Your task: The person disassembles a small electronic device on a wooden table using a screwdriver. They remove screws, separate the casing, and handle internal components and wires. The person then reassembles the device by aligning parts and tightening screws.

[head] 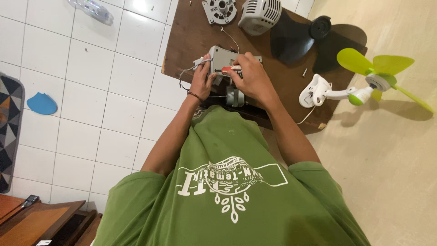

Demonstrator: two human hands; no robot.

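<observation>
A grey fan motor housing [221, 58] lies on a low dark brown wooden board [191, 36]. My left hand [201, 81] grips its left side, next to loose grey wires [190, 70]. My right hand [251, 77] is closed around a red-handled screwdriver [228, 69] whose tip points at the housing. A metal motor core [235, 97] with its shaft sits just below both hands.
On the board lie a round grey motor cover [220, 10], a grey vented motor shell [260, 15], a black fan blade [300, 38] and a small screw [304, 72]. A white clip fan with lime green blades [371, 77] lies to the right. A blue piece [42, 103] and a patterned rug [10, 127] lie at the left.
</observation>
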